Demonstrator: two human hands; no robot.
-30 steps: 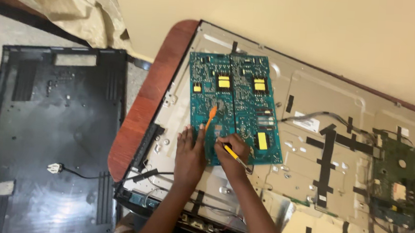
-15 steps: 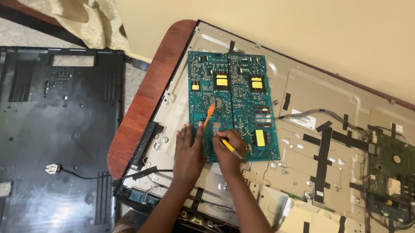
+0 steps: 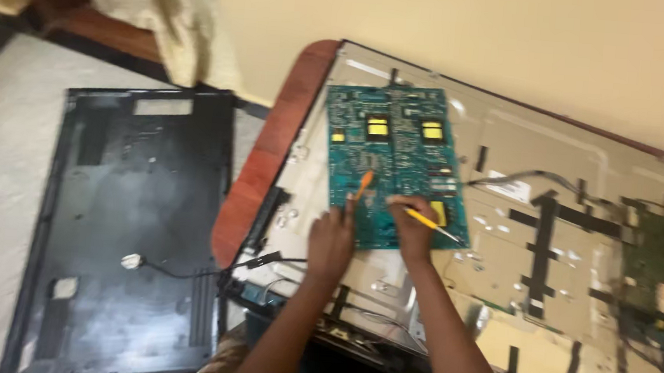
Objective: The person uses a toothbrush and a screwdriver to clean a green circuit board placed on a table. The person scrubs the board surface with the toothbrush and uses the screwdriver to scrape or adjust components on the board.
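While a grey metal panel [image 3: 503, 183] covers the reddish wooden table [image 3: 271, 159], the left hand [image 3: 332, 241] pinches an orange tool [image 3: 363, 185] and the right hand [image 3: 411, 227] grips a yellow tool [image 3: 430, 224] over a green circuit board [image 3: 393, 152].

Under the hands lies a teal-green circuit board [image 3: 392, 163] with yellow blocks. The left hand [image 3: 331, 241] holds an orange tool [image 3: 363, 184], the right hand [image 3: 411, 229] a yellow one [image 3: 432, 225]. Left of them, a black back cover [image 3: 123, 226]; beneath, a reddish-brown desk [image 3: 272, 155].

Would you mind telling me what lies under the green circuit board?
The green circuit board lies flat on the metal back panel of an opened flat screen. The panel shows all round its edges; whatever sits directly beneath the board is covered.
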